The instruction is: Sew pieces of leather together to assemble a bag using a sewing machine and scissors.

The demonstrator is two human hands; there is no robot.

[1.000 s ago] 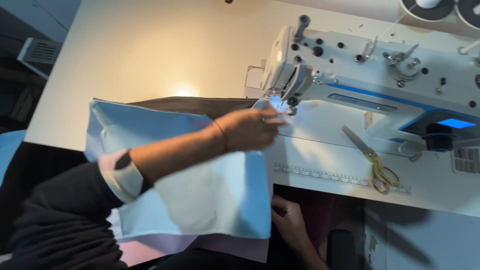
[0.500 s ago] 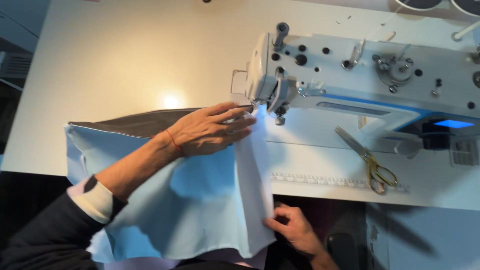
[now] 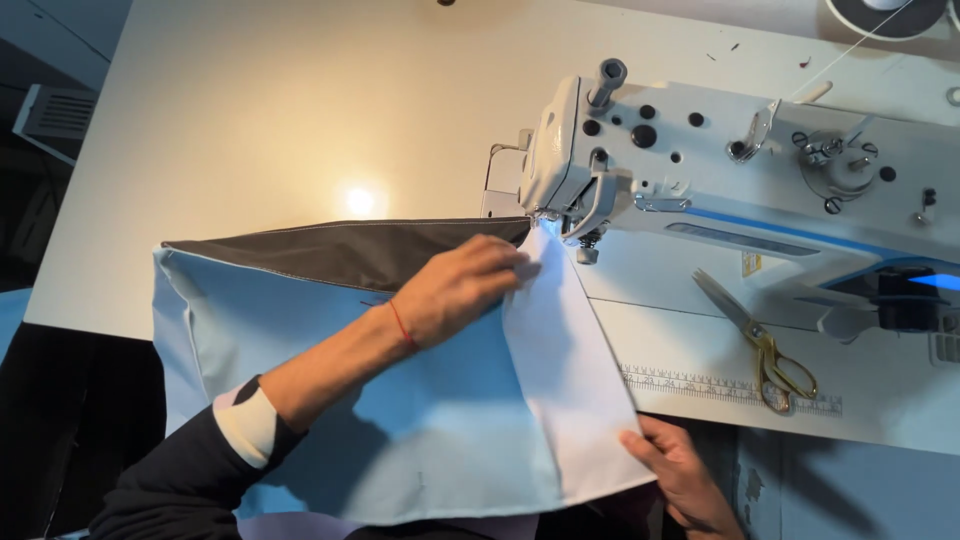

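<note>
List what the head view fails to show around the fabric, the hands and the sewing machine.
- Needle: hidden behind the sewing machine head and the fabric edge.
- Right hand: its wrist is cut off by the bottom edge, and its fingertips sit behind the fabric corner.
- Left hand: its palm lies face down, so what is under it cannot be seen.
- Ruler marks: too small to read.
- Scissors: their handles cover part of the ruler.

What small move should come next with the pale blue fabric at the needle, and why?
Probably ease the pale blue fabric panel forward under the white sewing machine. The left hand presses it flat just short of the presser foot, the right hand holds the near edge at the table's front, and the folded strip looks lined up.
</note>
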